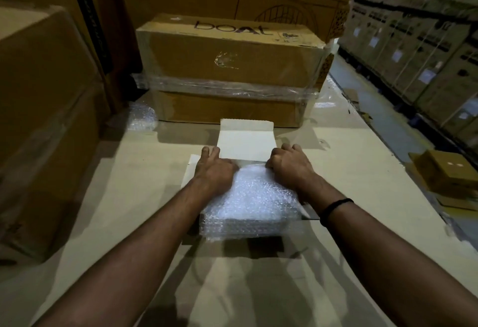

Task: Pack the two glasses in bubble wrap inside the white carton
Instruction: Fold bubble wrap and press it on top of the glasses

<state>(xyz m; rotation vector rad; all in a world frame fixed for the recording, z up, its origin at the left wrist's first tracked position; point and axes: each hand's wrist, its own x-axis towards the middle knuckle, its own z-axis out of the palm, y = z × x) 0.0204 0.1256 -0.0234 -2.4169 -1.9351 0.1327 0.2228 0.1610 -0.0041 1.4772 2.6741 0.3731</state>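
Note:
The white carton (245, 143) lies open on the pale work surface, its lid flap tilted up at the far side. A sheet of bubble wrap (253, 197) fills the carton and hangs over its near edge. The glasses are hidden under the wrap. My left hand (214, 169) rests at the carton's far left corner with its fingers curled onto the wrap's far edge. My right hand (289, 166) is at the far right corner, fingers curled down on that same edge. A black band sits on my right wrist.
A brown "boat" cardboard box (227, 50) stacked on another, banded with plastic film, stands just behind the carton. Loose bubble wrap (142, 117) lies at the back left. Large brown boxes (44, 119) stand on the left. A small brown box (445, 174) sits right, by an aisle.

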